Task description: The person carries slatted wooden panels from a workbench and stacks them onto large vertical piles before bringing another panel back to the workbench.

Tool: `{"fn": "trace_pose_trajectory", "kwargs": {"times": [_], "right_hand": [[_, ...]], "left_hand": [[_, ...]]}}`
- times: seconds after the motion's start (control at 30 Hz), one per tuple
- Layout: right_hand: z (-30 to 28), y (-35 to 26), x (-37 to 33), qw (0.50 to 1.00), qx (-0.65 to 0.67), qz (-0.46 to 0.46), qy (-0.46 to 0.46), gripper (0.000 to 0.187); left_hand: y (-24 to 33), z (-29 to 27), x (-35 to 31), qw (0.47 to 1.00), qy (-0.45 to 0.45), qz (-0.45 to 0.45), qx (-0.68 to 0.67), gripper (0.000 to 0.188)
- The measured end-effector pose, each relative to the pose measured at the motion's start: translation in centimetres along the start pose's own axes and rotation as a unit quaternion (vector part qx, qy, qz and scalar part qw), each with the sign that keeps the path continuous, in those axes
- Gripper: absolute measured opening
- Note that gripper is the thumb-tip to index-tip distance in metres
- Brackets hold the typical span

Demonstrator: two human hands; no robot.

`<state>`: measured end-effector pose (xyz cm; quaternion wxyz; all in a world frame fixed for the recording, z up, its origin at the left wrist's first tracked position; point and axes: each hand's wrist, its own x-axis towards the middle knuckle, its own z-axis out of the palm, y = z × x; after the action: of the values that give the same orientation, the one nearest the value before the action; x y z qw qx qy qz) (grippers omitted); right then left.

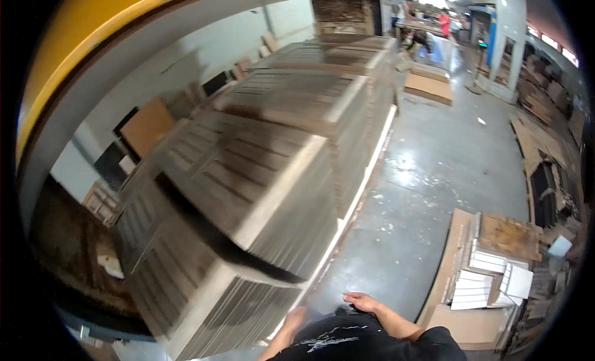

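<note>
The fingers of my left hand (296, 317) blur beside the near corner of the closest stack of grooved grey-brown panels (248, 314), so I cannot tell whether they are open or touching it, while my right hand (362, 301) hangs in front of my black shirt (347, 339), its fingers bent, how tightly I cannot tell. That stack stands to my left, with more piles of panels (279, 175) running away behind it; to my right, white boards (474, 289) lie on the shiny grey floor (396, 218).
</note>
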<state>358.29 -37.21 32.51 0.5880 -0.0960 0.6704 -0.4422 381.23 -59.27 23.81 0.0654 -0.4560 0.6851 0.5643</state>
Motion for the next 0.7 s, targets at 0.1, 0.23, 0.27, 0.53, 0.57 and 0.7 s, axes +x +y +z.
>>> {"fn": "trace_pose_trajectory", "kwargs": {"times": [0.1,0.23,0.27,0.53,0.57,0.7], "right_hand": [[-5.5,-0.5,-0.2,0.994,0.032,-0.043,0.095,0.056],[-12.9,-7.2,-2.6,0.971,0.128,-0.085,0.182,0.057],[-15.0,-8.8,-3.3,0.956,0.171,-0.132,0.196,0.057],[-35.3,-2.9,1.5,0.862,0.275,-0.082,0.418,0.046],[-37.1,1.0,2.6,0.825,0.297,0.005,0.480,0.038],[-42.7,6.5,3.8,0.809,0.367,0.135,0.440,0.035]], "left_hand": [[11.2,2.8,5.4,0.994,-0.087,0.061,0.038,0.033],[19.7,7.5,12.3,0.987,-0.112,0.073,0.084,0.034],[21.9,9.0,13.4,0.983,-0.130,0.065,0.108,0.035],[28.5,23.6,27.7,0.957,-0.212,0.055,0.192,0.045],[30.1,25.8,30.0,0.955,-0.221,0.061,0.190,0.045],[38.8,33.2,36.3,0.958,-0.277,0.067,0.041,0.042]]}}
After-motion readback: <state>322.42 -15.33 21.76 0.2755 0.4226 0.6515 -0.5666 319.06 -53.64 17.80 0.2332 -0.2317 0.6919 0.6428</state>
